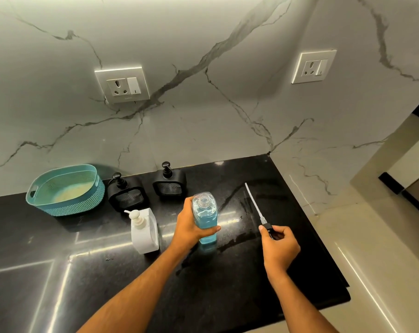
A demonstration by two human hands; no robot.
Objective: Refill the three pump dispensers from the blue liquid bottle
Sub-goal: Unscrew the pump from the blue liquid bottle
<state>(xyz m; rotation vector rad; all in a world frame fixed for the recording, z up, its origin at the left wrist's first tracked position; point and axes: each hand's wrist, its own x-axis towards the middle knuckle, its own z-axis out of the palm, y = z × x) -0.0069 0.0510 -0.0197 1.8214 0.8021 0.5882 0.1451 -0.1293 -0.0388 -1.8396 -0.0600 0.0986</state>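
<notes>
My left hand (190, 227) grips a clear bottle of blue liquid (205, 212), upright on the black counter (95, 272) with its neck uncapped. My right hand (279, 246) pinches the black pump head (269, 229) taken off it; its white dip tube (253, 203) points away over the counter. A white pump dispenser (145, 230) stands just left of my left hand. Two black pump dispensers (127, 192) (169, 182) stand behind, near the wall.
A teal plastic basket (65, 189) sits at the back left against the marble wall. Two wall sockets (122, 84) (314, 66) are above. Wet streaks lie on the counter near the tube. The counter's right edge (323, 236) drops to a pale floor.
</notes>
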